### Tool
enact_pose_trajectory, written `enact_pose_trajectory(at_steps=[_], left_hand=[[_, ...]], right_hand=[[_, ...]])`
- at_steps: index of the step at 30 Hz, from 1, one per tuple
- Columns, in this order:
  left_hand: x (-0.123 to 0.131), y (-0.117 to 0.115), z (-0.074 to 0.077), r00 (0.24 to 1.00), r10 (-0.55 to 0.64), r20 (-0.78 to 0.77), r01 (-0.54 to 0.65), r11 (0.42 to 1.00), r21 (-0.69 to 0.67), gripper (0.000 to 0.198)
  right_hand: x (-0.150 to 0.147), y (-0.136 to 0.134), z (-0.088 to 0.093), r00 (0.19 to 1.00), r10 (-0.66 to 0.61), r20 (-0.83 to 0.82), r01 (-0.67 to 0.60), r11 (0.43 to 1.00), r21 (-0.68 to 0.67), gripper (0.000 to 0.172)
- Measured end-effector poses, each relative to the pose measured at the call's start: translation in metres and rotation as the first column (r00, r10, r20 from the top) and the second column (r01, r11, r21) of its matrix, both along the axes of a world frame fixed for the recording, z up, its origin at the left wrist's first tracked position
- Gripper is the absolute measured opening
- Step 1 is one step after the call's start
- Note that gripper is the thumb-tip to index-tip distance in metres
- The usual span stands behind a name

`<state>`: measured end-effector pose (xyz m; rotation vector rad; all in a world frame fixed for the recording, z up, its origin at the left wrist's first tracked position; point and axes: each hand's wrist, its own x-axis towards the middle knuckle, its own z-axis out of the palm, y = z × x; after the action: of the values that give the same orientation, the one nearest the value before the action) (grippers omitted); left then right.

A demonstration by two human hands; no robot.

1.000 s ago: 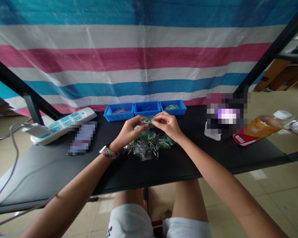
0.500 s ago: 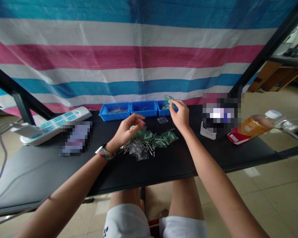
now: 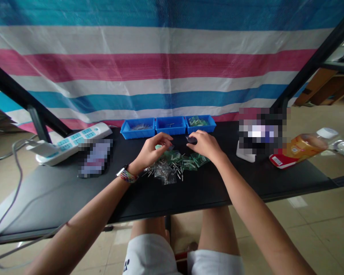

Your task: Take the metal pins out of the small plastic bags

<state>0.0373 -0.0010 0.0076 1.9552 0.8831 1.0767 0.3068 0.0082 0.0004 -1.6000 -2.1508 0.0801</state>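
Note:
My right hand [image 3: 205, 144] has its thumb and fingers closed on the edge of a small clear plastic bag [image 3: 190, 139] in front of the blue bins. My left hand [image 3: 154, 150] hovers at the back left of a mixed pile, fingers loosely bent and thumb apart, with nothing visible held. That pile has green bags [image 3: 189, 163] with small pale parts, clear bags [image 3: 164, 172] and loose metal pins [image 3: 178, 168]. Behind it stand three blue bins: the left bin [image 3: 137, 134] has clear bags, the middle bin [image 3: 170, 131] a pin, the right bin [image 3: 201, 129] green bags.
A white power strip [image 3: 74, 140] and a blurred-out flat object [image 3: 96, 158] lie on the left of the black table [image 3: 174, 202]. To the right are a white stand [image 3: 245, 152] with a pixelated top and a drink bottle [image 3: 301, 149] on its side. A striped sheet [image 3: 166, 65] hangs behind.
My right hand has let go of a green bag at the right bin and come down and toward me, onto the small clear bag. My left hand is nearly still; the view shifted slightly.

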Motion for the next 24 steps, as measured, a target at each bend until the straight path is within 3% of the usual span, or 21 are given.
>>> enact_pose_trajectory(at_steps=[3, 9, 12, 14, 15, 17, 19, 20, 24], left_hand=[[0.001, -0.001, 0.001, 1.000, 0.007, -0.014, -0.007, 1.000, -0.002, 0.024], [0.001, 0.000, 0.003, 1.000, -0.002, -0.007, 0.002, 1.000, -0.002, 0.020], [0.001, 0.001, 0.000, 1.000, 0.009, 0.001, -0.009, 1.000, 0.002, 0.020], [0.001, 0.001, -0.002, 0.999, 0.041, 0.005, -0.041, 0.999, 0.036, 0.023], [0.001, 0.001, -0.003, 0.998, 0.056, 0.002, -0.056, 0.996, 0.063, 0.026], [0.000, 0.002, -0.005, 0.998, 0.065, -0.024, -0.061, 0.988, 0.139, 0.035], [0.000, 0.003, -0.005, 0.997, 0.045, -0.068, -0.029, 0.975, 0.219, 0.040], [0.000, 0.003, -0.005, 0.995, 0.030, -0.090, -0.007, 0.968, 0.251, 0.039], [-0.001, 0.003, -0.003, 0.992, 0.017, -0.129, 0.023, 0.952, 0.307, 0.033]], right_hand=[[-0.009, -0.002, -0.005, 0.992, 0.016, 0.121, -0.016, 1.000, -0.005, 0.019], [-0.015, 0.004, -0.006, 0.979, 0.083, 0.188, -0.101, 0.991, 0.091, 0.019], [-0.015, 0.007, -0.008, 0.992, 0.124, 0.034, -0.127, 0.986, 0.111, 0.018], [-0.018, 0.008, -0.009, 0.955, 0.166, -0.245, -0.149, 0.985, 0.086, 0.013], [-0.020, 0.009, -0.010, 0.887, 0.190, -0.422, -0.183, 0.981, 0.057, 0.011], [-0.027, 0.008, -0.012, 0.650, 0.201, -0.733, -0.308, 0.951, -0.012, 0.020], [-0.034, 0.007, -0.013, 0.417, 0.136, -0.898, -0.448, 0.891, -0.073, 0.037], [-0.037, 0.005, -0.013, 0.341, 0.092, -0.936, -0.500, 0.861, -0.097, 0.044], [-0.045, 0.000, -0.014, 0.210, -0.037, -0.977, -0.570, 0.807, -0.153, 0.051]])
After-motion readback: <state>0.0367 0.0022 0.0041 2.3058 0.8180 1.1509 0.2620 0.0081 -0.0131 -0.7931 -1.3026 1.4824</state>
